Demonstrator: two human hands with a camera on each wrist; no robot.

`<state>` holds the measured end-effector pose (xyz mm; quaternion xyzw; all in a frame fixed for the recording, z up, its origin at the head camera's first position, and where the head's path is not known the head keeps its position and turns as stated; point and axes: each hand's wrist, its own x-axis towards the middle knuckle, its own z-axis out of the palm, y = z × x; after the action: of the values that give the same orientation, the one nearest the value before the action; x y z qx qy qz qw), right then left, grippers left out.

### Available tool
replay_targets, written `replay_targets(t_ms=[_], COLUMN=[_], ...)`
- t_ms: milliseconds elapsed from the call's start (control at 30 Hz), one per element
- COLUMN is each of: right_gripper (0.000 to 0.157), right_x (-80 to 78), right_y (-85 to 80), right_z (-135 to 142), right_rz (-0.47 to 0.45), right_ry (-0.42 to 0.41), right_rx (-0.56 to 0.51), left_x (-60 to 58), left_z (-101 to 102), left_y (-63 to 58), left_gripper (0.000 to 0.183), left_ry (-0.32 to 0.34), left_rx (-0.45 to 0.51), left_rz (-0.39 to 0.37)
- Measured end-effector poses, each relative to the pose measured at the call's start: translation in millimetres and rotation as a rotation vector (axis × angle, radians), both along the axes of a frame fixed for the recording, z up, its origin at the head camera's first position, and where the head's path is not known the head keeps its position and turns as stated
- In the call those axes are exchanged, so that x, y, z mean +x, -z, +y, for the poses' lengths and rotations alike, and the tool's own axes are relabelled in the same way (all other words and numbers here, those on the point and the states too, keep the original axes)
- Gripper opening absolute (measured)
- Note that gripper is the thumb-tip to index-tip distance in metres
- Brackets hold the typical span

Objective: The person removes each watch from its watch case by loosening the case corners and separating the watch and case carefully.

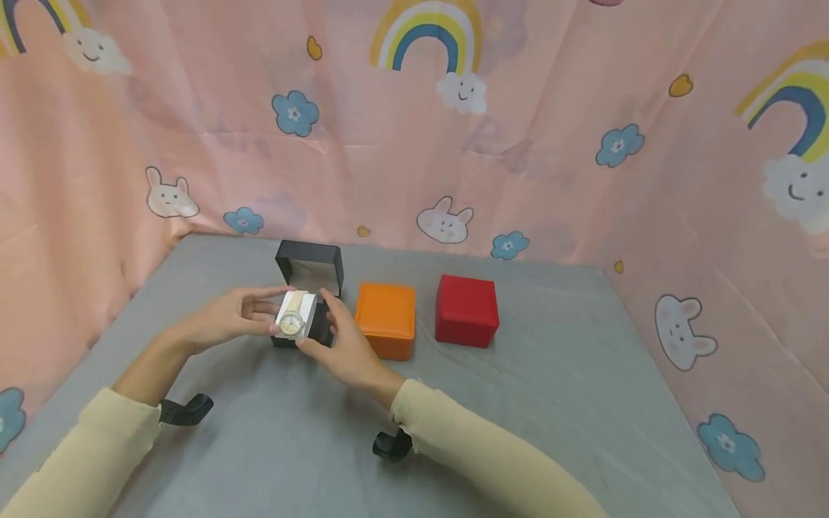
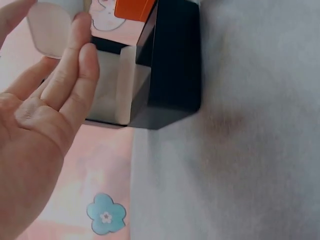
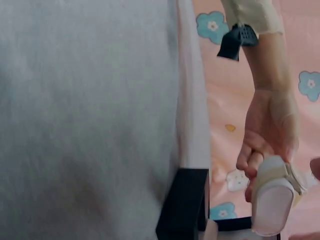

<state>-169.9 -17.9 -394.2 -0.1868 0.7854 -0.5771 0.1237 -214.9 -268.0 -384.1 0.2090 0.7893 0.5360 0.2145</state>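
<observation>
A wristwatch [image 1: 291, 323] with a pale strap is wrapped round a white cushion [image 1: 309, 311]. My left hand [image 1: 236, 315] pinches this cushion by its left side, thumb and fingers at its ends; the cushion's end [image 2: 50, 30] shows in the left wrist view. Close by on the other side is my right hand [image 1: 350, 352], thumb and forefinger spread; in the right wrist view its fingertips [image 3: 315, 168] appear apart from the watch cushion [image 3: 272, 207]. Below and behind the hands stands a black watch box [image 1: 311, 260], lid raised and pale lining showing, its base partly hidden.
An orange box [image 1: 386, 309] stands closed just right of the black one. Farther right is a closed red box [image 1: 466, 311]. Grey cloth [image 1: 550, 403] covers the table, and a pink patterned curtain [image 1: 363, 173] hangs behind and at both sides.
</observation>
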Motion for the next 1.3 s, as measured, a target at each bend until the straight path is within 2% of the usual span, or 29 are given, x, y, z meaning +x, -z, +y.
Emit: replay_targets(t_ms=[200,400,567,733,933,1300], right_gripper=[0.087,0.08,0.071,0.069,0.068,0.067], right_x=[-6.0,-14.2,-15.2,-13.6,-14.2,-16.0], right_y=[-0.5,2.4,2.8,4.0,7.1,9.5], right_z=[1.9,4.3,6.7,8.5,10.1,14.2], right_rz=[0.136,0.192,0.199,0.173,0.171,0.165], right_ry=[-0.083,-0.087,-0.078,-0.061,-0.062,-0.052], right_rx=[0.06,0.112,0.124,0.141,0.153,0.096], left_x=[7.4,7.2,6.6,5.9,5.6,3.3], left_z=[4.5,12.3,19.0,22.0,25.7,32.0], left_y=[-0.8,-2.9,-2.7,0.4,3.8,7.0], left_gripper=[0.077,0.08,0.082,0.083,0.082,0.084], left_ry=[0.037,0.054,0.062,0.062,0.084,0.108], left_rx=[0.0,-0.024,-0.036,-0.04,-0.006,0.055], left_rz=[-0.062,-0.071,-0.086,-0.082,-0.078,-0.054])
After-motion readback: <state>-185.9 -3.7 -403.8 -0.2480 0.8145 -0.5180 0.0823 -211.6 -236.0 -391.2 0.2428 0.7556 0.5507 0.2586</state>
